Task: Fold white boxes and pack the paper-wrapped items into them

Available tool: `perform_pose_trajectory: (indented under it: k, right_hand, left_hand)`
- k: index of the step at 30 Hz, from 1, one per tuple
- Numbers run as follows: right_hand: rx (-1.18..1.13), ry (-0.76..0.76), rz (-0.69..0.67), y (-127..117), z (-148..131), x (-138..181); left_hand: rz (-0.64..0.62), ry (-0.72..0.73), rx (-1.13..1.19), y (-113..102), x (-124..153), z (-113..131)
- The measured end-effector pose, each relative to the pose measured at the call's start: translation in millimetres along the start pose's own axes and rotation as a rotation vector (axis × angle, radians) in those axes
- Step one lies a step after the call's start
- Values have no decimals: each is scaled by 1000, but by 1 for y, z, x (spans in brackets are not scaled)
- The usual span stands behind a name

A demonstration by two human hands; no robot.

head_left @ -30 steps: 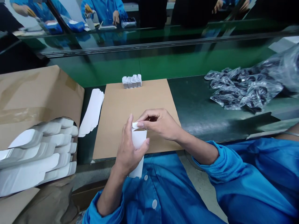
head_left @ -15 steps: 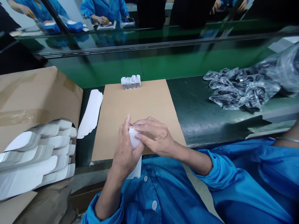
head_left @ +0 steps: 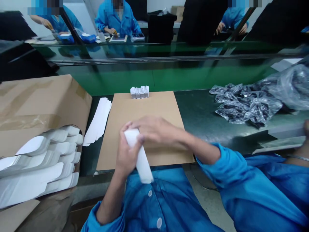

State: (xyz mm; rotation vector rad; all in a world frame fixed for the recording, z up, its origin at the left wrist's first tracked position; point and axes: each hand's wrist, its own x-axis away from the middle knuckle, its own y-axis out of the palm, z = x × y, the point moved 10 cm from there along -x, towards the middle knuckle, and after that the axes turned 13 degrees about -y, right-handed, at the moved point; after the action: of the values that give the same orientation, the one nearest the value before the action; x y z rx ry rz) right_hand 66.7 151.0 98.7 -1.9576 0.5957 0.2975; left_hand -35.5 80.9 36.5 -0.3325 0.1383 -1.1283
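One slim white box [head_left: 143, 159] is gripped in the left hand [head_left: 126, 151], tilted, its lower end left bare below that hand. The right hand [head_left: 156, 129] is blurred beside the box's top end; whether the box is touched by it, and how far its fingers are closed, cannot be told. One side of the box is covered by the left hand, so whether print is carried there cannot be told. Beyond both hands, a cardboard sheet [head_left: 161, 106], partly hidden by them, is topped by a row of small white pieces [head_left: 140, 92]. Left of the left hand, white blanks [head_left: 55, 174] are held in a carton [head_left: 43, 96] cut off at the view's edge; right of the right hand, dark contents are obscured by shiny plastic bags [head_left: 246, 104].
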Motion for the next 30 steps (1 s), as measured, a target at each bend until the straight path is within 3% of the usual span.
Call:
perform_pose_trajectory:
  k: [3, 5, 8, 10, 12, 15, 17, 18, 21, 25, 27, 30]
  right_hand:
    - [166, 438, 13, -34, 114, -15]
    - [240, 538, 11, -47, 167, -27]
    - [261, 547, -33, -42, 206, -38]
    - [284, 543, -55, -35, 210, -33]
    - [330, 543, -66, -33, 201, -20]
    - [409, 554, -113, -33, 176, 9]
    - [430, 573, -189, -31, 159, 27]
    - [434, 585, -228, -31, 152, 35]
    - [453, 624, -280, -37, 139, 51]
    - [512, 616, -189, -56, 129, 63]
    - [450, 531, -159, -49, 120, 65]
    - [249, 429, -108, -24, 113, 65]
  left_hand:
    - [194, -190, 306, -11, -27, -38]
    - [252, -206, 357, -13, -40, -52]
    - [265, -176, 275, -22, -46, -57]
    - [286, -109, 134, -35, -38, -48]
    - [225, 78, -156, -36, -25, -24]
    - [-175, 458, -659, 11, 4, 1]
    - [-429, 587, -822, 40, 21, -2]
    - [-491, 600, -878, 49, 22, -4]
    - [-449, 519, -991, 62, 7, -7]
    - [-301, 384, -1053, 62, -7, -10]
    - [-289, 405, -1033, 64, -2, -9]
    - [-385, 493, -1013, 77, 11, -7]
